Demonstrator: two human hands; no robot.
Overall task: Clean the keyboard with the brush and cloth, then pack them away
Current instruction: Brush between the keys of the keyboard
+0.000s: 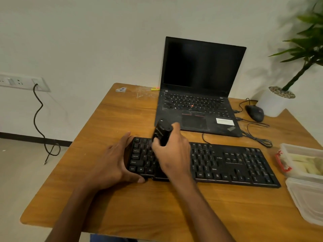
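Dim, warm indoor light; soft shadows lie under both arms, the plant (pixel 307 41) is blurred, and wide-angle bending curves the edges

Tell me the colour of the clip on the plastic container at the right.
Red; the clip on the clear container shows best in the head view.

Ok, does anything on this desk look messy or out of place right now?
Yes: pale scratchy scuff marks mar the table near its far edge, left of the laptop. The keyboard lies flat.
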